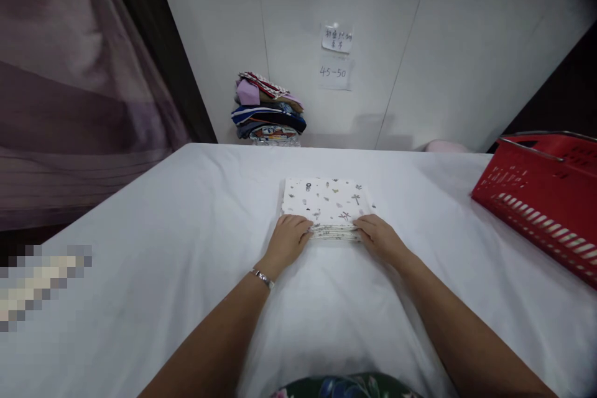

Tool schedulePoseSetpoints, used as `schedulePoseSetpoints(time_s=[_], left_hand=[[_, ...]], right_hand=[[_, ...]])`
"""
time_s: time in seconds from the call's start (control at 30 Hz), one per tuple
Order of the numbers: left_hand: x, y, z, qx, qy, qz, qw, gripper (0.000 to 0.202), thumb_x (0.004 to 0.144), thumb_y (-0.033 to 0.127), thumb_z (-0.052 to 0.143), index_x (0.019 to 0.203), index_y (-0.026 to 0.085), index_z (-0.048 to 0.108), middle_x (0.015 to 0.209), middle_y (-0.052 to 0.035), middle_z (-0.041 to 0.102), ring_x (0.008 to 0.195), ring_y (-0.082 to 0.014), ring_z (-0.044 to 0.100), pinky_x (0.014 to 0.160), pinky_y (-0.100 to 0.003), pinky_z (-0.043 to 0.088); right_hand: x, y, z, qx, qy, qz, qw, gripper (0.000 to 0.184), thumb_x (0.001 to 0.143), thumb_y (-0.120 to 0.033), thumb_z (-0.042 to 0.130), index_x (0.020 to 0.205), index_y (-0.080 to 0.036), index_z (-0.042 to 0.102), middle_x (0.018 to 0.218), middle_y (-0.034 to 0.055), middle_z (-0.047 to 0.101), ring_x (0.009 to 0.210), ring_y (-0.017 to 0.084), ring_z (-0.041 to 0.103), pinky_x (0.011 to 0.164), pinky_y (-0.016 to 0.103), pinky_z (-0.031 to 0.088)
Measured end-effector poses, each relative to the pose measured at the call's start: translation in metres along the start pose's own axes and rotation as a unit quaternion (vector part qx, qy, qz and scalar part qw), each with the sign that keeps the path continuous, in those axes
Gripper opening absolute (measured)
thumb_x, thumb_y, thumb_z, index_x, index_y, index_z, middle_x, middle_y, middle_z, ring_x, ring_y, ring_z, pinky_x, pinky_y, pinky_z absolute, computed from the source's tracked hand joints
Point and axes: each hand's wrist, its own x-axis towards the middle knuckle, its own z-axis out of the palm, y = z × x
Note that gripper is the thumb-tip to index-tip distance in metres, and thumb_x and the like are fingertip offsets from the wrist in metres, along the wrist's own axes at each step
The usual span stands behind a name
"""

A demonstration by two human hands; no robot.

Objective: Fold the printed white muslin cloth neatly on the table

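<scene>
- Centre of the frame: left hand (289, 237) and right hand (382, 239), apart, each seemingly pinching a near corner of the cloth.
- Just beyond: printed white cloth (326, 198) on the surface (196, 242), already folded into a layered rectangle; whether any folds remain cannot be told.
- Upper left of centre: stacked fabrics (269, 118), untouched.

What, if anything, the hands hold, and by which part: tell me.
The folded patterned cloth, by its near edge: left hand at one end, right hand at the other.
</scene>
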Motion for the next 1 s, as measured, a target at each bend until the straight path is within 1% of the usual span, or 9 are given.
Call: schedulePoseSetpoints(time_s=[0.07, 0.27, 0.57, 0.67, 0.73, 0.83, 0.9, 1.0], left_hand=[[0.000, -0.001, 0.001, 0.001, 0.001, 0.001, 1.000, 0.021, 0.086, 0.024, 0.049, 0.105, 0.023, 0.057, 0.101, -0.0023, 0.061, 0.097, -0.0176, 0.051, 0.091, -0.037, 0.034], [0.000, -0.001, 0.001, -0.003, -0.005, 0.009, 1.000, 0.023, 0.086, 0.029, 0.049, 0.107, 0.024, 0.057, 0.103, -0.0035, 0.060, 0.098, -0.0187, 0.052, 0.091, -0.038, 0.035], [0.002, 0.000, 0.002, 0.009, -0.006, 0.000, 1.000, 0.021, 0.090, 0.028, 0.042, 0.100, 0.023, 0.060, 0.097, -0.0029, 0.061, 0.094, -0.0172, 0.052, 0.089, -0.036, 0.034], [0.003, 0.001, 0.002, 0.015, -0.001, 0.000, 1.000, 0.020, 0.089, 0.029, 0.044, 0.098, 0.023, 0.060, 0.099, -0.0032, 0.060, 0.096, -0.0178, 0.051, 0.089, -0.036, 0.035], [0.005, 0.006, 0.002, 0.026, 0.011, -0.003, 1.000, 0.019, 0.087, 0.031, 0.047, 0.098, 0.022, 0.060, 0.102, -0.0041, 0.059, 0.099, -0.0192, 0.049, 0.090, -0.037, 0.034], [0.011, 0.020, 0.003, 0.039, 0.025, -0.005, 0.999, 0.021, 0.085, 0.035, 0.051, 0.099, 0.022, 0.059, 0.106, -0.0055, 0.057, 0.101, -0.0212, 0.047, 0.091, -0.038, 0.033], [0.018, 0.032, 0.005, 0.045, 0.019, 0.005, 0.999, 0.022, 0.083, 0.036, 0.054, 0.100, 0.022, 0.057, 0.105, -0.0055, 0.056, 0.101, -0.0214, 0.047, 0.090, -0.038, 0.033], [0.029, 0.047, 0.009, 0.059, 0.006, 0.012, 0.998, 0.019, 0.081, 0.031, 0.055, 0.098, 0.021, 0.056, 0.101, -0.0050, 0.056, 0.098, -0.0206, 0.047, 0.088, -0.038, 0.034]], right_hand=[[-0.001, 0.001, 0.000, -0.014, 0.015, -0.005, 1.000, 0.028, 0.087, -0.016, 0.040, 0.108, -0.019, 0.059, 0.102, 0.0108, 0.062, 0.094, 0.023, 0.055, 0.078, 0.039, 0.048], [-0.002, 0.001, -0.002, -0.006, 0.012, 0.000, 1.000, 0.027, 0.088, -0.016, 0.038, 0.106, -0.020, 0.058, 0.102, 0.0095, 0.062, 0.093, 0.021, 0.056, 0.078, 0.037, 0.049], [-0.002, 0.001, -0.002, 0.021, 0.009, 0.030, 0.999, 0.027, 0.088, -0.018, 0.038, 0.107, -0.022, 0.057, 0.103, 0.0080, 0.062, 0.097, 0.020, 0.056, 0.081, 0.036, 0.048], [-0.002, 0.002, -0.001, 0.034, 0.009, 0.039, 0.999, 0.027, 0.089, -0.019, 0.037, 0.107, -0.024, 0.057, 0.104, 0.0071, 0.062, 0.098, 0.020, 0.056, 0.083, 0.036, 0.048], [-0.002, 0.003, 0.000, 0.037, 0.013, 0.043, 0.998, 0.027, 0.089, -0.020, 0.037, 0.107, -0.024, 0.057, 0.104, 0.0070, 0.062, 0.098, 0.020, 0.056, 0.083, 0.036, 0.047], [-0.001, 0.004, 0.002, 0.036, 0.009, 0.043, 0.998, 0.027, 0.089, -0.020, 0.038, 0.107, -0.024, 0.057, 0.103, 0.0069, 0.062, 0.097, 0.020, 0.056, 0.082, 0.036, 0.048], [-0.001, 0.004, 0.002, 0.033, 0.003, 0.042, 0.999, 0.026, 0.088, -0.018, 0.039, 0.106, -0.023, 0.057, 0.102, 0.0067, 0.062, 0.096, 0.020, 0.056, 0.081, 0.036, 0.048], [0.000, 0.002, 0.001, 0.028, 0.005, 0.045, 0.999, 0.025, 0.087, -0.017, 0.040, 0.105, -0.024, 0.057, 0.101, 0.0062, 0.062, 0.096, 0.020, 0.056, 0.081, 0.035, 0.048]])
